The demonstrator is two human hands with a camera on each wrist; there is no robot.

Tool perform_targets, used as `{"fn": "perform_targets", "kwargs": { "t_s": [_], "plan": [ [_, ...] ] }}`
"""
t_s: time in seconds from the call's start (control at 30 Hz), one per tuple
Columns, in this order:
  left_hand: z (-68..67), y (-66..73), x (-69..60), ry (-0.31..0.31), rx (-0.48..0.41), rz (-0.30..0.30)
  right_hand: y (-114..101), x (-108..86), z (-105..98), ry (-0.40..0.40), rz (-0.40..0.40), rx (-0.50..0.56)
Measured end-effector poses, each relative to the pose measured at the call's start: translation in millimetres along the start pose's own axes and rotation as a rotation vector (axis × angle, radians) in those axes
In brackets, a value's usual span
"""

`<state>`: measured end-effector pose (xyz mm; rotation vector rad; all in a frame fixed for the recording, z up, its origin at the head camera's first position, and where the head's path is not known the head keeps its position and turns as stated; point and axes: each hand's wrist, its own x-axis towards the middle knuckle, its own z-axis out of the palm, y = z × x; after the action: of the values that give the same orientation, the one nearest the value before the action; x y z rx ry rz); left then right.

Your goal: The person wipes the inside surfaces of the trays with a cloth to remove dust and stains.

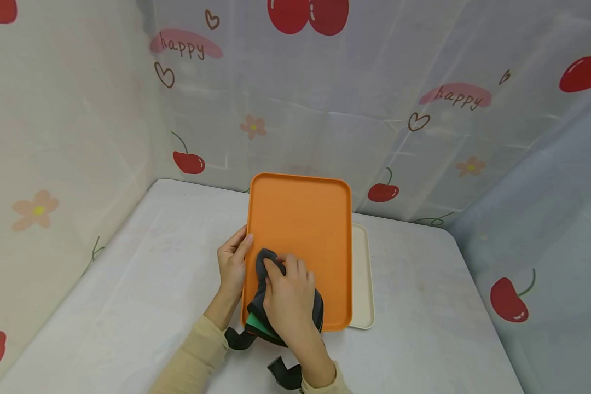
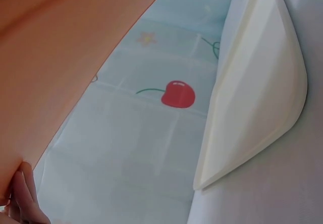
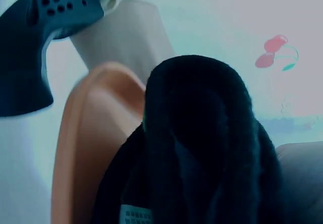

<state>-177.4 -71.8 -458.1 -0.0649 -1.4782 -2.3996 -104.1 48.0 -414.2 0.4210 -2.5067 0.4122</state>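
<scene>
An orange tray is held up at a tilt over the table. My left hand grips its left edge, thumb on the front face; in the left wrist view, fingertips press the underside of the tray. With my right hand I hold a dark grey cloth bunched against the tray's lower left face. A green patch shows at the cloth's lower edge. The dark cloth fills much of the right wrist view and hides the right fingers there.
A cream tray lies on the white table, behind and partly covered by the orange one. Patterned curtains with cherries stand around the back and sides. Black wrist mounts hang near both forearms.
</scene>
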Motion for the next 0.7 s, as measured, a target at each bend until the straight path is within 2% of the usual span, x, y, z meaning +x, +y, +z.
{"fn": "perform_targets", "kwargs": {
  "t_s": [0.27, 0.7],
  "plan": [
    [-0.9, -1.2, 1.3, 0.027, 0.012, -0.04, -9.4, -2.2, 3.7, -0.039, -0.101, -0.029],
    [-0.5, 1.0, 1.3, 0.043, 0.006, -0.052, -9.5, -0.6, 3.6, -0.043, -0.102, -0.028]
  ]
}}
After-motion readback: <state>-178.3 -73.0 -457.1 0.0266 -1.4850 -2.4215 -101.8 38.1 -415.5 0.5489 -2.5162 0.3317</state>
